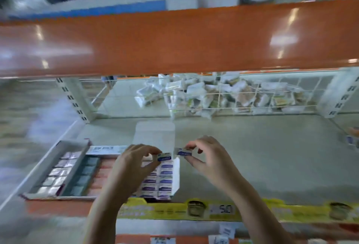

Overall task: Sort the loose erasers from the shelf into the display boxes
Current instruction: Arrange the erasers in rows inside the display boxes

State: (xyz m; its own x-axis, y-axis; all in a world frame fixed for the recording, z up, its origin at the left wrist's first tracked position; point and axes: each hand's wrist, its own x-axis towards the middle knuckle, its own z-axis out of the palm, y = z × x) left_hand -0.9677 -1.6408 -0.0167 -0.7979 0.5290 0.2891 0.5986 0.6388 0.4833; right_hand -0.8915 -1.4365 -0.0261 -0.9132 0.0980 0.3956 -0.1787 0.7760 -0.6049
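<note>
1. I see my left hand (136,163) raised over the near part of the pale grey shelf (252,156), its thumb and fingertips pinching a small white eraser with a purple-blue label (164,157) at the eraser's left end.
2. My right hand (206,158) is just to the right of it, fingers curled, pinching a second small white eraser with a purple-blue label (183,152) from its right end.
3. The two erasers sit between my hands, end to end and nearly touching; I cannot tell whether they actually meet.
4. Both erasers hover just above the far edge of the open white cardboard display box holding rows of purple-labelled erasers (165,183), whose flap (155,133) lies open on the shelf towards the far side.
5. Left of that box, touching it, is a display box with rows of pink and grey-blue erasers (91,177); further left again is a box with silvery wrapped pieces (56,173).
6. Far back on the shelf, behind a white wire grid (223,98), lies a loose heap of pale wrapped packets (204,92).
7. A yellow price strip (223,209) runs along the shelf's near edge, and a glossy orange shelf front (174,39) spans the view above.
</note>
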